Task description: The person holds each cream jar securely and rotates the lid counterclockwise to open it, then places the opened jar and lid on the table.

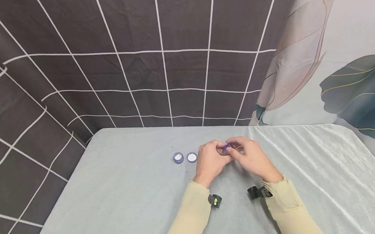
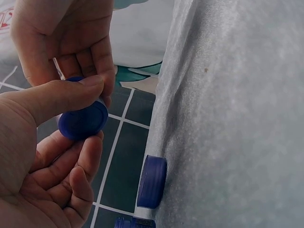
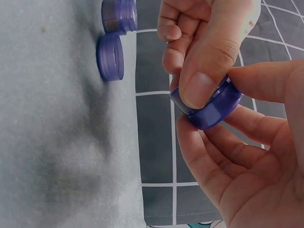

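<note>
1. Three small round purple jars are on record: one held in the hands, two standing on the table.
2. Held jar (image 1: 226, 148) — a low, translucent purple plastic cylinder with a smooth wall. We find it above the table (image 1: 114, 193), near the middle, between both hands. From the left wrist its flat, opaque blue-purple face (image 2: 83, 121) shows; from the right wrist its glossy rim and side wall (image 3: 213, 107) show.
3. Left hand (image 1: 211, 162) — fingers curled beneath the held jar, thumb pressed across its top; it grips the jar. Beige sleeve (image 1: 188, 217), with a small black camera mount (image 1: 215, 200) at the wrist.
4. Right hand (image 1: 251, 158) — thumb and curled fingers pinch the same jar from the other side, so both hands grip it together. A matching beige sleeve and a black wrist mount (image 1: 259, 192) go with it.
5. First standing jar (image 1: 178, 157) — round, purple wall, pale top; it rests on the cloth to the left of the hands.
6. Second standing jar (image 1: 192, 157) — same shape and colour, just beside the first and nearer the left hand. We cannot tell whether the two touch.
7. Table — covered in a pale grey-green cloth with a soft sheen and light creases on its right side.
8. Backdrop (image 1: 139, 62) — dark grey fabric crossed by thin white grid lines, hanging in slack folds behind and to the left.
9. Second hanging (image 1: 349, 67) — pale cloth printed with large leaves in pink-grey and dark teal, at the right.
</note>
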Demonstrator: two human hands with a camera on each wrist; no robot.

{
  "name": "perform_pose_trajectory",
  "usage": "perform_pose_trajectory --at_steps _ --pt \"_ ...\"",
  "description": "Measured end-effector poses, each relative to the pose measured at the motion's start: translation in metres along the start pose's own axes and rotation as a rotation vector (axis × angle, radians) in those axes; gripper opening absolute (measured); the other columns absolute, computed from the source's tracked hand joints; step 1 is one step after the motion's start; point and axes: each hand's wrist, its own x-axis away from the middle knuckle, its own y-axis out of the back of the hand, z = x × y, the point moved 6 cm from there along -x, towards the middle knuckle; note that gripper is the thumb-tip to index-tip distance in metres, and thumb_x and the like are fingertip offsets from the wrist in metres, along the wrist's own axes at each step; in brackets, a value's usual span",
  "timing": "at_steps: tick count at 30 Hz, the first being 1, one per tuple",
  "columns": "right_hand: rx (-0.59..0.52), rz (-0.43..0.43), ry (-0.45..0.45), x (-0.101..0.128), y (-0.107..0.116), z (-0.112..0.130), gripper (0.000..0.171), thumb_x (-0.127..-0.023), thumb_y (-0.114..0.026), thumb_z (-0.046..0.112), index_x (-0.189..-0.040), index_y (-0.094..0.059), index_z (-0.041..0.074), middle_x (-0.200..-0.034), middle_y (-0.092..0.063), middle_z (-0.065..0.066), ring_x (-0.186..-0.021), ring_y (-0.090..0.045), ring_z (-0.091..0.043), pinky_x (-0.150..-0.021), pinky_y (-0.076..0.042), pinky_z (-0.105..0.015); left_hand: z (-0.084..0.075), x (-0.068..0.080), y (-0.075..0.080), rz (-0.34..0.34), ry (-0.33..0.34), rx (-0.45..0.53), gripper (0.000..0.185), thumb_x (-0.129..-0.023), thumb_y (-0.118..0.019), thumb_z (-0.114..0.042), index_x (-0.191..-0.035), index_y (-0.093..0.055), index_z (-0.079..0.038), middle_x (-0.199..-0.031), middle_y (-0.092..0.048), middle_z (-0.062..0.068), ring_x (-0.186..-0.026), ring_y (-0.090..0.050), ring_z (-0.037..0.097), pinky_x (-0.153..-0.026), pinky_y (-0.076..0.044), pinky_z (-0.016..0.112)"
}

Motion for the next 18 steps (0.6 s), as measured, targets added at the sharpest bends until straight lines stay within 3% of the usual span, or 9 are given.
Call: perform_pose_trajectory --at_steps 18 --pt "0.003 0.011 0.018 0.0007 -0.0002 0.0014 0.025 -0.094 -0.067 0.011 -0.116 -0.068 -0.001 -0.103 -0.073 -0.011 -0.088 -0.071 -0.023 -0.079 -0.056 -0.043 0.0010 -0.0003 0.0006 0.011 -0.003 0.001 0.037 -0.070 -0.091 -0.033 -0.098 -0.078 -0.012 -0.080 -0.073 -0.007 -0.071 -0.061 0.001 -0.067 -0.048 0.019"
